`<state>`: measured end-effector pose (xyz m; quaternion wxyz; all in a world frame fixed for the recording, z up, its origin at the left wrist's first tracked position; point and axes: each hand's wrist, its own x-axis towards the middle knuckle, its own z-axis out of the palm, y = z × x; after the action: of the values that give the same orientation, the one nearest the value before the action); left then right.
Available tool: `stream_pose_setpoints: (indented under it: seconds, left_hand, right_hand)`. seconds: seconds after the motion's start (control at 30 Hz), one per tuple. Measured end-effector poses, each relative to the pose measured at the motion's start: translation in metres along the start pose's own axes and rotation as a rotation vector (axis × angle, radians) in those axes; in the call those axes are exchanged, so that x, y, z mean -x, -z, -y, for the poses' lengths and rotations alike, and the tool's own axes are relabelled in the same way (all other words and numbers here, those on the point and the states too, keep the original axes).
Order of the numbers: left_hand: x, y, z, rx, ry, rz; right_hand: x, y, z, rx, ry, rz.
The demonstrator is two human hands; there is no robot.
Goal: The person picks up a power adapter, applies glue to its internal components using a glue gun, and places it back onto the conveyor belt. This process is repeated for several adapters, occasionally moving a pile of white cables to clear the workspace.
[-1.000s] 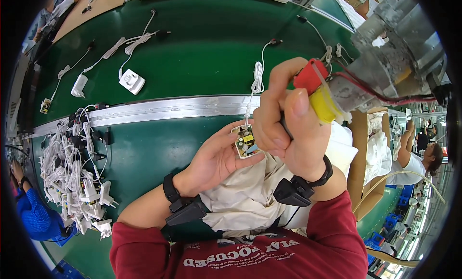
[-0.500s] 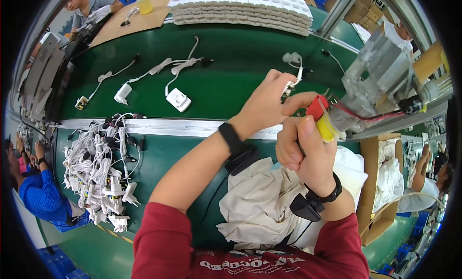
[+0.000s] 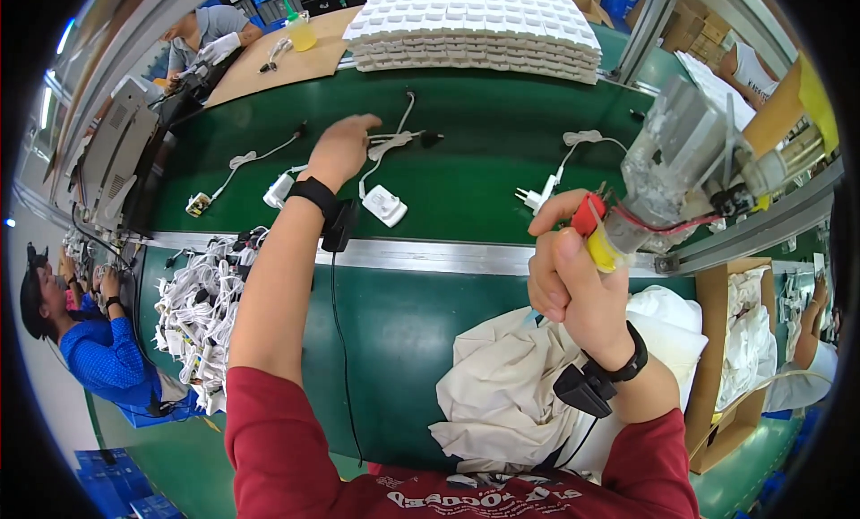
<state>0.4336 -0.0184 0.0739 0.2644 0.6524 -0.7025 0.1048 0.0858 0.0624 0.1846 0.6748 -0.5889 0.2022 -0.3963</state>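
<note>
My left hand (image 3: 342, 150) reaches over the green belt (image 3: 484, 161), fingers stretched out, with nothing visible in them. Just beside it lie a white adapter (image 3: 279, 190), partly behind my wrist, and another white adapter (image 3: 384, 205) with a coiled cable (image 3: 387, 146). My right hand (image 3: 573, 273) is closed round a red-and-yellow hand tool (image 3: 600, 237), tip up; its exact kind is unclear. Left of that hand, a white plug adapter (image 3: 536, 197) with a looped cable rests on the belt. Farther left lies a bare circuit board (image 3: 198, 204) on a cable.
A heap of white adapters and cables (image 3: 202, 313) lies at the left. Cream cloth (image 3: 502, 376) is bunched below my right hand, with a cardboard box (image 3: 712, 340) to its right. A metal fixture (image 3: 667, 161) stands at the right; stacked white trays (image 3: 475, 26) are behind. Other people work nearby.
My left hand has moved left, away from my right hand, and let go of the small cabled item it held. A white plug adapter now shows on the belt there. The view has shifted slightly.
</note>
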Motion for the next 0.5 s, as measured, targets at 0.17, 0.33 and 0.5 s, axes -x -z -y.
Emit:
stream_pose_setpoints:
  seconds: [0.17, 0.33, 0.5]
  left_hand:
    - [-0.005, -0.003, 0.000, 0.080, 0.093, 0.204]
    - [-0.015, 0.024, -0.022, 0.159, 0.544, -0.080]
    - [0.015, -0.001, 0.003, -0.426, 0.555, -0.488]
  right_hand:
    - [0.002, 0.001, 0.000, 0.031, 0.025, -0.023]
    - [0.002, 0.007, -0.001, 0.023, 0.012, -0.068]
    - [0.000, 0.001, 0.001, 0.000, 0.002, -0.035]
